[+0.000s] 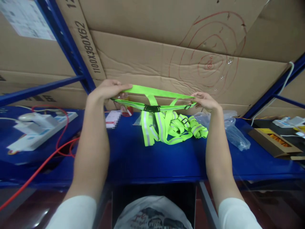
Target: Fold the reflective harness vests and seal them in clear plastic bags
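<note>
Both my hands hold up a neon green reflective harness (159, 92), its belt stretched in a flat loop between them. My left hand (109, 88) grips the left end of the loop, thumb along the upper band. At the right end, my right hand (202, 100) pinches the belt between thumb and fingers. A black buckle (152, 108) sits on the nearer band, midway along. More green straps with silver stripes (164, 128) hang and lie bunched on the blue shelf (157, 162) below, with a black slider among them.
Clear plastic bags (235, 133) lie right of the straps. An open cardboard box (275, 141) stands farther right. Behind my left hand are a white card (113, 119) and a red-labelled container (126, 109). Power strips (43, 130) and red cables (45, 163) occupy the left. Cardboard (143, 57) backs the shelf.
</note>
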